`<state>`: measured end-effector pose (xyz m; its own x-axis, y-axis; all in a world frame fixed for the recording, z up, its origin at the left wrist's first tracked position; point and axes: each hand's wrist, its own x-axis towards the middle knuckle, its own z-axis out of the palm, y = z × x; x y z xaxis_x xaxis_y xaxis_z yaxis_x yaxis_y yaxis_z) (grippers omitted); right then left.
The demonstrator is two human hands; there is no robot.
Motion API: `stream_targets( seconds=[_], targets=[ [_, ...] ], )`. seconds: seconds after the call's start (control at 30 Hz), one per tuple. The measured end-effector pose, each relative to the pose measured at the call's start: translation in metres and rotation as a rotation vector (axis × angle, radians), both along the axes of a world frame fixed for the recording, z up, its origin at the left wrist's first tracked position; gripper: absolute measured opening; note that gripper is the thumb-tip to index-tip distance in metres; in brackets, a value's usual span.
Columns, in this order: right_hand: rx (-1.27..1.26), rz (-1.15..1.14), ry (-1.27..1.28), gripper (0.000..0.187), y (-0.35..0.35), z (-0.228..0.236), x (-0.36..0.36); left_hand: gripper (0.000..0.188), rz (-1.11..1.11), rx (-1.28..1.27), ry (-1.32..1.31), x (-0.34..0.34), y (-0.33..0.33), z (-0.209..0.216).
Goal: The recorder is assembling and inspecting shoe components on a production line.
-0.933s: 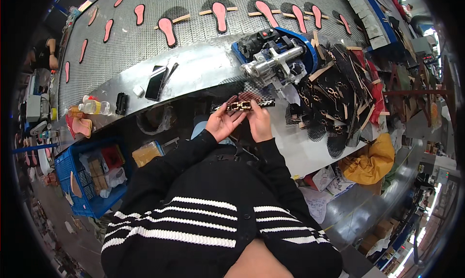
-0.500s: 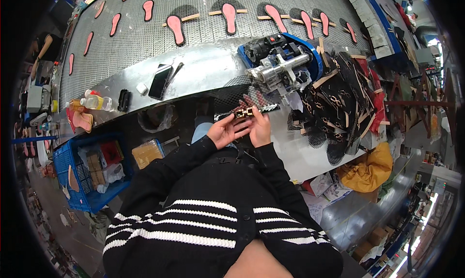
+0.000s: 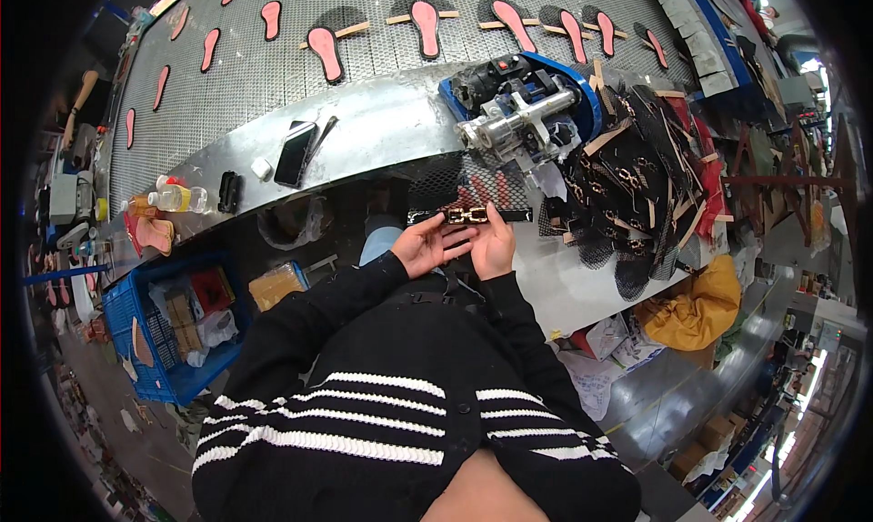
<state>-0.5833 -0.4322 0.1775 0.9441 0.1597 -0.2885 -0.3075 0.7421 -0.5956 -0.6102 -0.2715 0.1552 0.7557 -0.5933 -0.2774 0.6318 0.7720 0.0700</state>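
- Left hand [image 3: 427, 246] curls its fingers under a black strap [image 3: 469, 215] with a gold chain buckle
- Right hand [image 3: 492, 244] pinches the strap's right part, near a blue machine [image 3: 523, 113]

Strap with buckle [image 3: 470, 215] held crosswise between left hand [image 3: 430, 245] and right hand [image 3: 492, 245], above table [image 3: 582, 290] edge; clamp machine [image 3: 520, 117] just behind it; pile of strap pieces [image 3: 637, 185] right of machine; phone [image 3: 295, 153] on metal ledge [image 3: 382, 126] to the left; conveyor belt [image 3: 364, 22] with insoles [image 3: 426, 24] behind ledge; crate [image 3: 173, 326] on floor, lower left
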Motion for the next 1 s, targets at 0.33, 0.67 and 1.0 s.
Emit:
stream_targets(
  seconds=[0.33, 0.67, 1.0],
  targets=[
    [-0.070, 0.096, -0.009, 0.034, 0.025, 0.005, 0.035, 0.045, 0.220, -0.121, 0.099, 0.011, 0.002, -0.004],
    [-0.132, 0.205, 0.074, 0.021, 0.066, 0.010, 0.084, 0.050, 0.449, -0.277, 0.115, 0.032, 0.012, 0.003],
    [-0.176, 0.352, -0.052, 0.038, 0.149, -0.017, 0.052, 0.029, 0.730, 0.029, 0.095, 0.034, 0.096, 0.015]
  ],
)
